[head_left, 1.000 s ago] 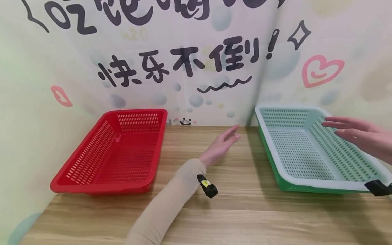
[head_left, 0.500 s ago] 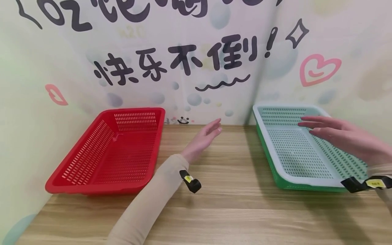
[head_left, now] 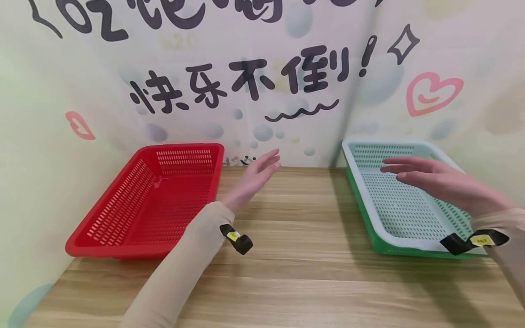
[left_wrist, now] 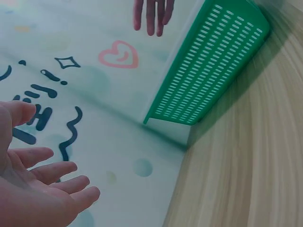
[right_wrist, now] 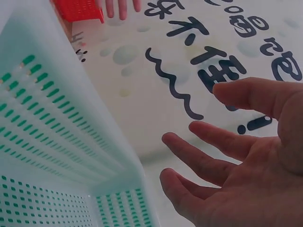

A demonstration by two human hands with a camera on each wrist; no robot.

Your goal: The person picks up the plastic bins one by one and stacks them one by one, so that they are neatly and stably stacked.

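Observation:
My left hand (head_left: 255, 180) hovers above the wooden table, just right of the red plastic basket (head_left: 141, 251). Its fingers are relaxed and slightly bent, with nothing in them, as the left wrist view of the hand (left_wrist: 45, 189) also shows. Over the pale blue basket (head_left: 371, 214), which sits inside a green one (head_left: 379, 246), hangs my right hand (head_left: 443, 182). In the right wrist view that hand (right_wrist: 251, 165) has its fingers spread loosely and holds nothing. Both the red basket and the pale blue one show bare perforated bottoms.
A wooden table (head_left: 287, 264) carries the baskets, one at each side. Behind it hangs a white cloth (head_left: 303, 132) with dark lettering and pink hearts. Black wrist straps with small cameras sit on both sleeves (head_left: 176, 269).
My left hand has moved left toward the red basket. The right hand has come in from the right edge, farther over the pale blue basket. The baskets stay where they were.

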